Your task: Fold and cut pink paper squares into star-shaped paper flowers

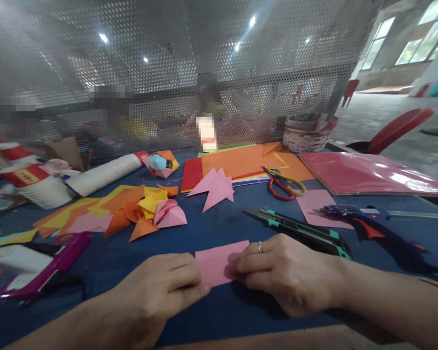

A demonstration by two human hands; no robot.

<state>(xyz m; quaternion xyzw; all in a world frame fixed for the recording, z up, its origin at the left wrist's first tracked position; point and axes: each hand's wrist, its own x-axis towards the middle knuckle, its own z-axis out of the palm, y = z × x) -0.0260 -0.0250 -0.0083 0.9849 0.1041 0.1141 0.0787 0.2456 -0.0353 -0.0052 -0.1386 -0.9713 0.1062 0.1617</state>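
A small pink sheet of paper, shaped as a rectangle, lies between my hands near the front of the blue table. My left hand grips its left end, fingers curled and thumb along the lower edge. With a ring on one finger, my right hand pinches the right end; its fingertips cover that corner. Just beyond the paper are folded pink triangles. Left of those sits a cluster of folded orange, yellow and pink paper pieces. A green and black utility knife lies behind my right hand.
Scissors rest by stacked coloured paper. To the right are a glue gun, a pink square and a shiny red folder. Stacked paper cups, a purple tool and a basket stand around.
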